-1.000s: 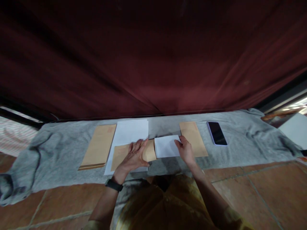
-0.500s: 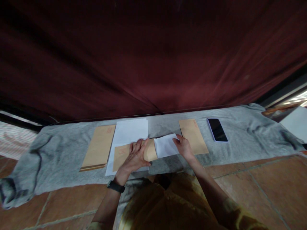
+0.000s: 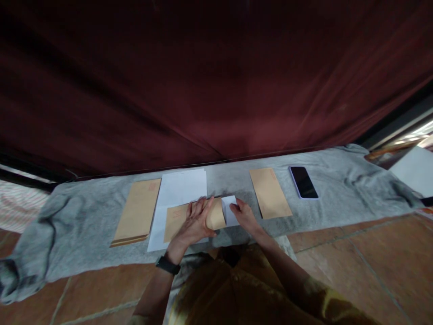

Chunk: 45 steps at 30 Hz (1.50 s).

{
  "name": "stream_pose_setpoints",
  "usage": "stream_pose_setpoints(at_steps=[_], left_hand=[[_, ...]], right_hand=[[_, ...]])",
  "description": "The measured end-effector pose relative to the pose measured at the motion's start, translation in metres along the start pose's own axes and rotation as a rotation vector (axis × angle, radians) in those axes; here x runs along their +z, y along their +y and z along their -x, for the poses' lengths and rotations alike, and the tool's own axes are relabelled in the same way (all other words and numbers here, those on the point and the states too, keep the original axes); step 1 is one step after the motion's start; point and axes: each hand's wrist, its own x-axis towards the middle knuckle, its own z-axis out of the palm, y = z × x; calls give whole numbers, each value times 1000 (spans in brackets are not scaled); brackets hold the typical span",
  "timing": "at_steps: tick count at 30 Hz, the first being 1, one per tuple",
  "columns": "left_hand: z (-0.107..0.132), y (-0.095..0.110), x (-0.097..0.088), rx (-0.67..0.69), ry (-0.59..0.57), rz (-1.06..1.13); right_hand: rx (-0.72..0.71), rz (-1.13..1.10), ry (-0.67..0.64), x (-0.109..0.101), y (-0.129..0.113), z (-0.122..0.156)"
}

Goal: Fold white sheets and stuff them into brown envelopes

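Note:
My left hand (image 3: 195, 225) lies across a brown paper envelope (image 3: 174, 220), thumb at the near edge and fingers at the far edge, gripping it so that its right-hand mouth bulges open. A folded sheet of white paper (image 3: 229, 210) sticks out of that mouth, its left part hidden inside the envelope. Pinched on the sheet's right end is my right hand (image 3: 246, 216). Under the envelope's left part lies a stack of white paper (image 3: 182, 185).
Left of the white sheets is a stack of brown envelopes (image 3: 137, 210). On the right lie a single brown envelope (image 3: 270, 193) and a phone (image 3: 303, 182). Everything rests on a grey cloth (image 3: 345, 189), with a dark red drape (image 3: 216, 99) behind.
My right hand has moved left, and the folded white paper has slid deeper into the envelope. My left hand keeps its hold, with the envelope shifted slightly right.

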Motion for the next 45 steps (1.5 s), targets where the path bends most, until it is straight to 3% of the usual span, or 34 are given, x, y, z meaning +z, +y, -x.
stream_pose_setpoints(at_steps=[7, 12, 22, 45], left_hand=[[0, -2, 3, 16, 38, -12], [-4, 2, 6, 62, 55, -43], [-9, 9, 12, 103, 104, -55], [-16, 12, 16, 120, 59, -51]], right_hand=[[66, -153, 9, -9, 13, 3], [74, -164, -36, -5, 6, 6], [134, 42, -100, -4, -16, 16], [280, 367, -205, -7, -27, 16]])
